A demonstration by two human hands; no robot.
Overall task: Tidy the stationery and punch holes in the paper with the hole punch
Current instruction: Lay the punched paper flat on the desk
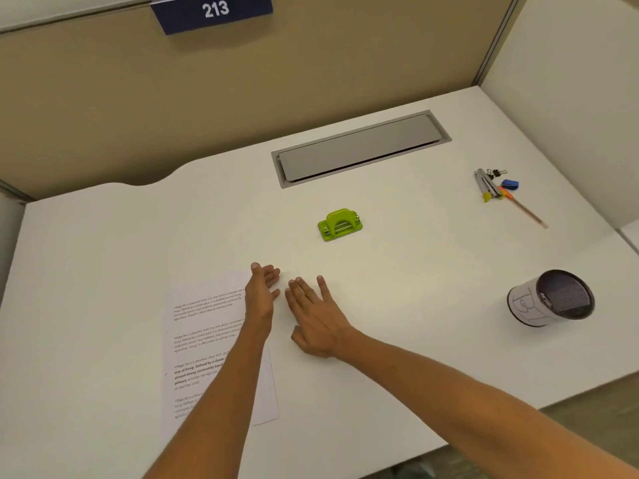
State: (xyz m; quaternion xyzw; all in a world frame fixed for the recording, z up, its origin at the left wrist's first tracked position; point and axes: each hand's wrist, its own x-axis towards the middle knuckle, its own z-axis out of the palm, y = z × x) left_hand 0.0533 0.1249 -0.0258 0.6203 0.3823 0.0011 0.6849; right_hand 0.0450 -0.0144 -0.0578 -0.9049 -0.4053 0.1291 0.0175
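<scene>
Both hands are empty with fingers loose and straight: left hand (pixel 264 292) over the top right corner of the paper (pixel 204 344), right hand (pixel 314 314) flat on the desk (pixel 103 271) just beside it. The green hole punch (pixel 340 224) sits a bit beyond the fingertips, not touching them. The rest of the stationery (pixel 498 184) is piled far right, well apart from the mesh cup (pixel 551 299) lying on its side.

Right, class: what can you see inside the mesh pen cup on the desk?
The mesh pen cup stands tilted in this view, its dark opening facing the camera. Only mesh wall and shadow show inside; no pens are visible. The very bottom is too dark to tell. The stationery pile lies apart, farther back.
</scene>
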